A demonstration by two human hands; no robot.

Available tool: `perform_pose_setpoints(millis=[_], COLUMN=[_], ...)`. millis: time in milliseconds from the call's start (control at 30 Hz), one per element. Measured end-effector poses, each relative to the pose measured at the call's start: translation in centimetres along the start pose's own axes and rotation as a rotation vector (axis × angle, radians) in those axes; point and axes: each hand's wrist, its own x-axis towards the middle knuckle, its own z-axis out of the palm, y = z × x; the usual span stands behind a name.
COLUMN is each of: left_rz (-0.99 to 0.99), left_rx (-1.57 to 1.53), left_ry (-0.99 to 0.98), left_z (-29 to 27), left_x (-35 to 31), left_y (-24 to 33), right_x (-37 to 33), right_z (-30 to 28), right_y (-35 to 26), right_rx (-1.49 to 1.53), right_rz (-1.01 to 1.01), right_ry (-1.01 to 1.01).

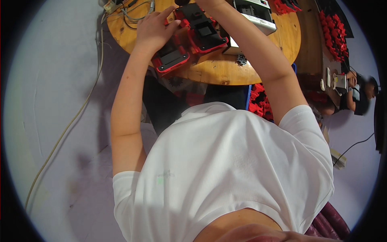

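Note:
My left hand [154, 32] rests at the left side of a red-and-black plastic casing [204, 33], its index finger and thumb stretched apart. A smaller red-and-black casing [172, 58] lies below it, near the table's front edge. At the top edge of the picture, just above the larger casing, is my right hand [209, 2], mostly cut off, so its fingers do not show. Close to it a dark rounded object [182, 2] is partly visible; I cannot make out whether the hand holds it.
The round wooden table [225, 74] carries a white-and-black boxy device [258, 18], small metal pieces [241, 60] and cables [131, 16]. A blue crate [248, 99] of red parts [259, 101] stands below its edge. Another person [360, 94] sits at the far right.

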Motion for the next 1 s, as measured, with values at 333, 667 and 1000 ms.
perform_pose_setpoints(millis=[333,667,1000], left_rz=[-0.008,0.087,-0.219], left_rx=[-0.031,0.01,-0.193], left_ry=[-0.116,0.143,-0.092], left_z=[0.1,0.4,-1.4], left_x=[0.4,-0.3,-2.2], left_y=[-0.2,-2.3,-1.4], right_x=[-4.2,-5.7,-5.0], right_z=[-13.3,-14.0,-14.9], right_y=[-10.2,-10.5,-10.7], right_rx=[-0.346,-0.378,-0.353], right_rz=[0.038,0.165,0.211], right_ry=[-0.06,0.048,0.04])
